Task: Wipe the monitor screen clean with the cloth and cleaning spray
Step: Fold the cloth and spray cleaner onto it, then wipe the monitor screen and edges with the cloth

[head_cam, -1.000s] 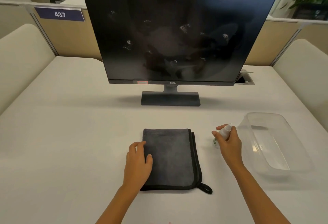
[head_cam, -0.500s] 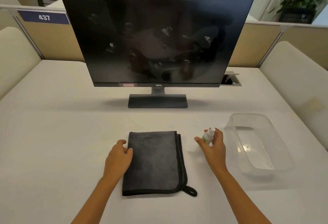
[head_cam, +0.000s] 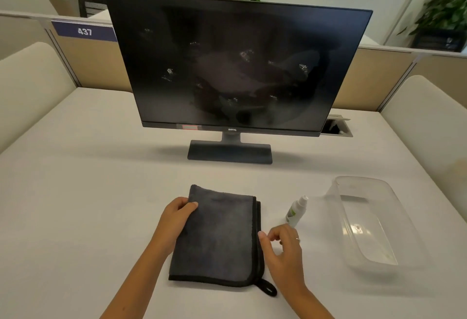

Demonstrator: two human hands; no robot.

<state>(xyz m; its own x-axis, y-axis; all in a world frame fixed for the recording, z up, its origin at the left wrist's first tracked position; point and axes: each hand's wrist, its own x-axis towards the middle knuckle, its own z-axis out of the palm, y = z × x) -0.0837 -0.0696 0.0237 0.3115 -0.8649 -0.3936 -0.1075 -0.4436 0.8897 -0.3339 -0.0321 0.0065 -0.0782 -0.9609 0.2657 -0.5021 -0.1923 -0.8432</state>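
Monitor (head_cam: 235, 66), dark and switched off, is seen standing on its base at the far side of the white table (head_cam: 75, 205), well beyond both sets of fingertips; pale smudges are scattered across its screen. Folded in a rectangle, the grey cloth (head_cam: 219, 235) lies flat on the table between the 2 hands. Its left edge is gripped by the left hand (head_cam: 174, 220): the thumb is laid on top of the fabric, while the fingers are curled around the edge. The right hand (head_cam: 283, 248) is held at the cloth's right, black-trimmed edge, with its fingers loosely curled and slightly spread; the thumb tip lies against that edge, and nothing is held. A small white spray bottle (head_cam: 295, 211) stands upright on the table just beyond the right fingertips, apart from them. To the right of those fingers, a clear plastic bin (head_cam: 338, 192) rests on the table. A loop on the cloth's near right corner lies by the right wrist.
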